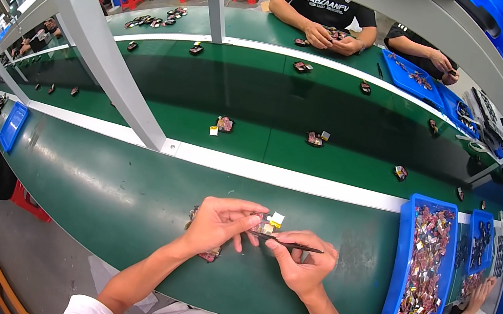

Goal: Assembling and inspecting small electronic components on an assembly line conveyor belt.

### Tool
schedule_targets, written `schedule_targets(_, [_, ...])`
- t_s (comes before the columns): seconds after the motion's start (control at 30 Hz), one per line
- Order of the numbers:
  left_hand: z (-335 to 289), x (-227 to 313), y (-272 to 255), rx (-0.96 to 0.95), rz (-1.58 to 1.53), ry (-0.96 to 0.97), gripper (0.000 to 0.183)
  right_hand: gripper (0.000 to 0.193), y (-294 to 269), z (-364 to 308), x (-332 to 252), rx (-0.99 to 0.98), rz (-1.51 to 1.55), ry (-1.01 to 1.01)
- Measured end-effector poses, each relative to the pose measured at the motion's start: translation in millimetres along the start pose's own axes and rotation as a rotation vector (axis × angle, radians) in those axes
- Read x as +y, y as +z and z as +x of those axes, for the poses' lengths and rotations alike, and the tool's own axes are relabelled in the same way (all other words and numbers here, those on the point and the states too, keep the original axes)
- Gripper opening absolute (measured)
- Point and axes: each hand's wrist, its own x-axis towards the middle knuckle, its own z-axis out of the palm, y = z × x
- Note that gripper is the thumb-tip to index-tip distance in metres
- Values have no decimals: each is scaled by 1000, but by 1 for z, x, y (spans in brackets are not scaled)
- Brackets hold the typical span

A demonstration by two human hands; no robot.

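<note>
My left hand (214, 222) is closed around the edge of a small electronic assembly (265, 225) with a reddish circuit board. A yellow piece and a white square tab (278, 218) stick up from its far side. My right hand (305, 262) pinches slim black tweezers (293, 245), their front end against the assembly and the other end pointing right. What the tip touches is too small to make out. Partly hidden behind my left hand and wrist, more such assemblies (209, 256) lie on the green worktable (125, 196).
To my right stands a blue tray (400, 268) heaped with reddish boards, beside a smaller blue tray (480, 243) of black parts. Beyond a white rail (230, 162), a green conveyor belt (176, 88) carries scattered assemblies. Co-workers sit across and at both sides. A grey post (98, 38) rises at front left.
</note>
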Motion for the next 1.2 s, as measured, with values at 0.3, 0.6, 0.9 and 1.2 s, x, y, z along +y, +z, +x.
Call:
schedule_targets(0.3, [-1, -1, 3, 54, 94, 35, 28, 19, 6, 4, -1, 0, -55, -197])
schedule_targets(0.6, [0, 4, 8, 76, 311, 74, 27, 19, 6, 2, -1, -56, -222, -336])
schedule_targets(0.9, [2, 2, 13, 123, 443, 85, 22, 19, 6, -2, 7, -75, -255, -397])
schedule_targets(1.2, [11, -2, 14, 172, 438, -17, 17, 17, 8, 0, 8, -118, -289, -404])
